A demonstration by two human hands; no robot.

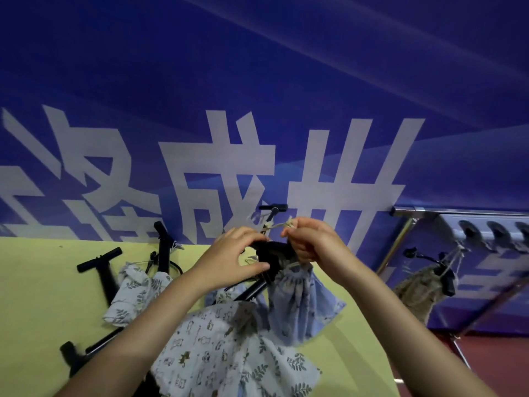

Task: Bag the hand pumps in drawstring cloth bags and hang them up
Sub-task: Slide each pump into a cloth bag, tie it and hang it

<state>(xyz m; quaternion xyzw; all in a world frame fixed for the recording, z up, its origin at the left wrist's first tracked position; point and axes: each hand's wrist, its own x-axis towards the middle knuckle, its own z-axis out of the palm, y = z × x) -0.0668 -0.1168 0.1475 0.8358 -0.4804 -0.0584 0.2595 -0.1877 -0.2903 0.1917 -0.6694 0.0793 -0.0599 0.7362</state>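
Blue banner (257, 81): white characters, "成" legible; others partly cut off.

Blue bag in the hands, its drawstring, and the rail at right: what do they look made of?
Blue bag: thin printed woven cloth, matte; it gathers into soft folds. Drawstring, pinched by the right hand: pale twisted cord, probably natural fibre; frayed tuft. Rail: metal, likely chrome-plated; bright glossy highlights.
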